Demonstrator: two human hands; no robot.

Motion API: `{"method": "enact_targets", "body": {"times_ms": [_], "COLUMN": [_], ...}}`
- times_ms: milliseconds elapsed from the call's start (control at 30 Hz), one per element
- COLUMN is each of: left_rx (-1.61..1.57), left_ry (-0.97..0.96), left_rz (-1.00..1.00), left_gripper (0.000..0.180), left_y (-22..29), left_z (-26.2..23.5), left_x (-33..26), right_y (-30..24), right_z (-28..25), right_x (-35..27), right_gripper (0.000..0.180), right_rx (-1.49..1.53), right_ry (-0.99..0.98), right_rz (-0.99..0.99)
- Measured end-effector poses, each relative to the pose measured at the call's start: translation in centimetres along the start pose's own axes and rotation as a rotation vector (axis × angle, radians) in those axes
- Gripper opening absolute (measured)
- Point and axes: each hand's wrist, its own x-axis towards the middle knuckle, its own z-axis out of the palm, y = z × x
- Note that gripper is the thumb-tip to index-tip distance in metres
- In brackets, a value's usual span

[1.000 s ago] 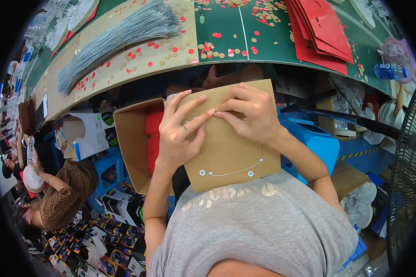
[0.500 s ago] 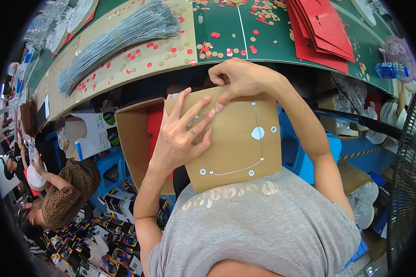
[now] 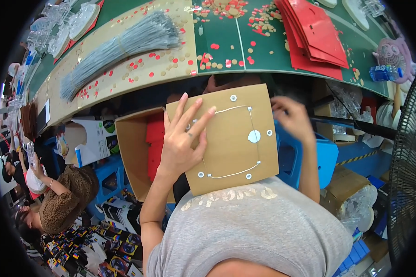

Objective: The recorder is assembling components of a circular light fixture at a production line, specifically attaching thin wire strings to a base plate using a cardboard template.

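A brown cardboard panel (image 3: 231, 147) leans upright against my lap and shirt. Thin white wire (image 3: 233, 174) makes a rough square on its face, running through small white tabs at the corners. Several white ring-shaped pieces and a round white opening (image 3: 254, 136) also mark the panel. My left hand (image 3: 180, 143) lies spread over the panel's left part, index fingertip at the upper run of wire, covering the upper left corner of the square. Off the panel's right edge hovers my right hand (image 3: 293, 120), fingers bent and smeared by motion; whether it holds anything is unclear.
Ahead is a green table (image 3: 217, 41) bearing a bundle of grey wire ties (image 3: 125, 48), red sheets (image 3: 316, 34) and scattered red and tan discs. An open carton (image 3: 134, 157) with red pieces stands left, a blue stool (image 3: 326, 159) and black fan (image 3: 406, 171) right. A co-worker (image 3: 67, 198) sits at left.
My right hand has left the wire at the panel's top and swung right, past the panel's edge, uncovering the upper right ring. My left hand stays spread on the panel.
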Motion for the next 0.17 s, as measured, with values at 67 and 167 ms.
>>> {"method": "enact_targets", "body": {"times_ms": [67, 167], "left_rx": [0.155, 0.159], "left_ry": [-0.09, -0.118], "left_rz": [0.085, 0.138], "left_gripper": [0.053, 0.049], "left_y": [0.0, 0.1], "left_z": [-0.3, 0.3], "left_x": [0.4, 1.7], "right_y": [2.0, 8.8], "right_z": [4.4, 11.1], "right_x": [-2.1, -1.9], "right_gripper": [0.059, 0.089], "right_rx": [0.013, 0.634], "right_ry": [-0.276, -0.266], "right_rz": [-0.134, 0.166]}}
